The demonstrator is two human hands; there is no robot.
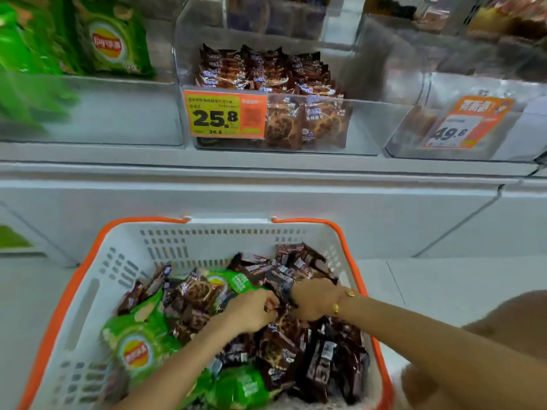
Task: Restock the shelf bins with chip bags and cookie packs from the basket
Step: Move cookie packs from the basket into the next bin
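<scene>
White-and-orange basket (97, 279) sits below the shelf, in easy reach. Clear middle bin (370, 125) part full of cookie packs (266, 72). Left hand (251, 313) and right hand (313, 298) both curled, gathering brown packs (281, 287) mid-basket; chip bags (139, 347) untouched.

Brown cookie packs (299, 350) and green chip bags (139, 347) lie jumbled in the orange-rimmed white basket (88, 294).

I see a white shelf (266, 161) carrying three clear bins: the left bin (88, 113) with green chip bags (112, 45), the middle bin (325, 128) with brown cookie packs (266, 72), and the right bin (518, 137). Below, a white basket (165, 247) sits on the floor (429, 285).
</scene>
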